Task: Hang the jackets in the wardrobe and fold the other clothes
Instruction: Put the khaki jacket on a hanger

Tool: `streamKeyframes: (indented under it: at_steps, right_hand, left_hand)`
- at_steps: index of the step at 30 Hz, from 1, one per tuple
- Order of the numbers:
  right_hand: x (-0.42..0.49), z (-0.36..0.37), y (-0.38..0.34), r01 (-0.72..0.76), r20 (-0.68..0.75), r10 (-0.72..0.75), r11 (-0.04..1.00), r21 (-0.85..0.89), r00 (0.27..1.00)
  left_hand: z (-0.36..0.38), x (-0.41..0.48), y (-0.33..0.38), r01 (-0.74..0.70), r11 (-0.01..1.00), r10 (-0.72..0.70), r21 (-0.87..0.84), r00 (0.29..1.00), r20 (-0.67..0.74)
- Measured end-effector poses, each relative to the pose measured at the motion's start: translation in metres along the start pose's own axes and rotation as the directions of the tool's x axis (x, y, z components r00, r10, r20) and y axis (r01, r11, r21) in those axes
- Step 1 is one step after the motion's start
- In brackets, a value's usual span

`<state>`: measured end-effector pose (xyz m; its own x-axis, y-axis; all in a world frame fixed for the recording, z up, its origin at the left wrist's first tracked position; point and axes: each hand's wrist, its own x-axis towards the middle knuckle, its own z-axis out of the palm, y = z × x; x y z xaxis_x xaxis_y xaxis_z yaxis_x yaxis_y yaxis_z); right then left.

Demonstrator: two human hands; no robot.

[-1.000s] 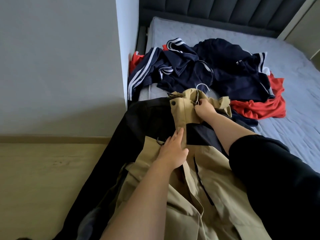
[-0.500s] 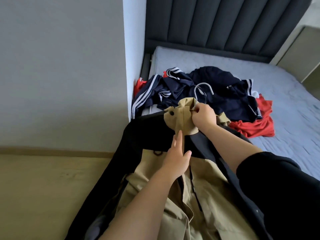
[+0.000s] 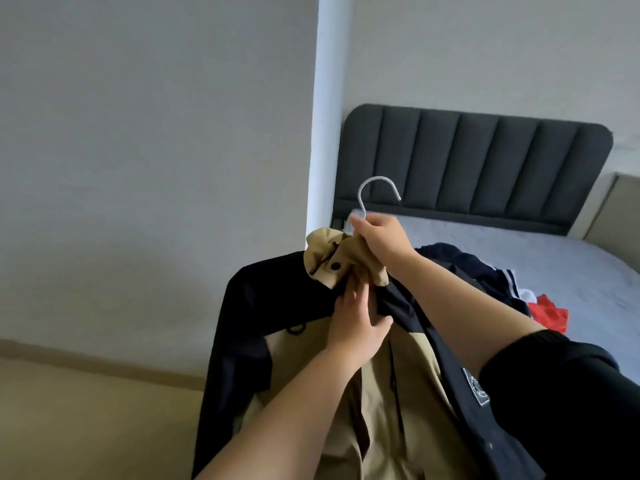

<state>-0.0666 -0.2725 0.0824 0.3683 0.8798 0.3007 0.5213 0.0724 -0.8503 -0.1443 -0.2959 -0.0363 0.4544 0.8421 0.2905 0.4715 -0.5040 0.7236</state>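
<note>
Closest to the camera, a black sleeve [image 3: 571, 393] covers the person's right upper arm, and both bare forearms reach forward over a tan and black jacket [image 3: 426, 393] that hangs in front of them, off the bed. Its tan front falls out of the bottom of the view, the zip runs down the middle, and a white-edged patch [image 3: 476, 386] sits on the black panel beside the right arm. The left hand [image 3: 356, 323] lies against the jacket's front just under the collar [image 3: 325, 261], fingers nearly straight and pointing up, thumb spread out to the side; it grips nothing that can be seen. A dark snap [image 3: 335, 266] shows on the tan collar. Just above, the right hand [image 3: 381, 240] is curled tightly round the neck of a hanger [image 3: 376, 177] together with bunched collar fabric, holding the jacket up; only the hanger's pale hook shows, rising above the fist. Behind the right arm, a pile of clothes [image 3: 450, 254] lies on the grey bed [image 3: 519, 244]: navy pieces with white stripes and 1 red garment [image 3: 550, 313] at the near edge. A dark padded headboard [image 3: 467, 161] stands at the far end. To the left are the wooden floor [image 3: 86, 410] and a plain grey wall [image 3: 138, 133].
</note>
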Motion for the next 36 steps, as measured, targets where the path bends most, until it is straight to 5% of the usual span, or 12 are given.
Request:
streamKeyframes:
  at_steps: [5,8,14,17,21,23,24,27,28,30,32,36]
  right_hand:
    - [0.007,0.015,-0.092,0.191,-0.135,-0.178,0.977,0.092,0.975]
    - [0.007,0.029,-0.142,0.266,-0.134,-0.25,0.957,0.118,0.959]
    - [0.01,0.047,-0.236,0.388,-0.086,-0.38,0.912,0.133,0.921]
    - [0.012,0.072,-0.278,0.456,-0.1,-0.445,0.865,0.207,0.89]
    - [0.002,0.129,-0.306,0.5,0.003,-0.516,0.831,0.245,0.857]
    - [-0.003,0.156,-0.31,0.502,0.087,-0.531,0.833,0.233,0.843]
    - [-0.005,0.167,-0.313,0.501,0.111,-0.535,0.832,0.239,0.837]
    - [-0.017,0.2,-0.327,0.508,0.146,-0.561,0.812,0.286,0.815]
    - [-0.025,0.211,-0.334,0.514,0.161,-0.575,0.802,0.305,0.802]
    - [-0.045,0.232,-0.349,0.527,0.18,-0.612,0.769,0.362,0.77]
    - [-0.066,0.249,-0.367,0.53,0.194,-0.647,0.733,0.426,0.738]
    - [-0.089,0.271,-0.387,0.568,0.197,-0.713,0.668,0.481,0.672]
  left_hand:
    - [-0.072,0.008,0.029,-0.016,1.0,0.024,0.025,0.917,-0.398]
    - [-0.12,0.009,0.036,-0.019,0.997,0.054,0.075,0.869,-0.492]
    - [-0.214,-0.012,0.008,-0.08,0.846,0.328,0.528,0.858,-0.395]
    - [-0.261,-0.02,-0.011,-0.088,0.777,0.384,0.624,0.851,-0.358]
    - [-0.319,-0.039,-0.028,0.128,0.75,0.087,0.649,0.954,-0.287]
    - [-0.351,-0.059,-0.03,0.112,0.631,0.025,0.768,0.986,-0.164]
    - [-0.369,-0.072,-0.029,0.067,0.573,0.155,0.817,0.97,-0.189]
    - [-0.427,-0.109,-0.028,0.188,0.502,0.56,0.844,0.673,-0.483]
    - [-0.446,-0.118,-0.027,0.334,0.508,0.505,0.794,0.631,-0.589]
    - [-0.484,-0.133,-0.025,0.567,0.541,0.129,0.621,0.673,-0.728]
    - [-0.514,-0.142,-0.025,0.645,0.594,-0.173,0.482,0.687,-0.706]
    - [-0.548,-0.168,-0.03,0.633,0.687,-0.17,0.356,0.617,-0.769]
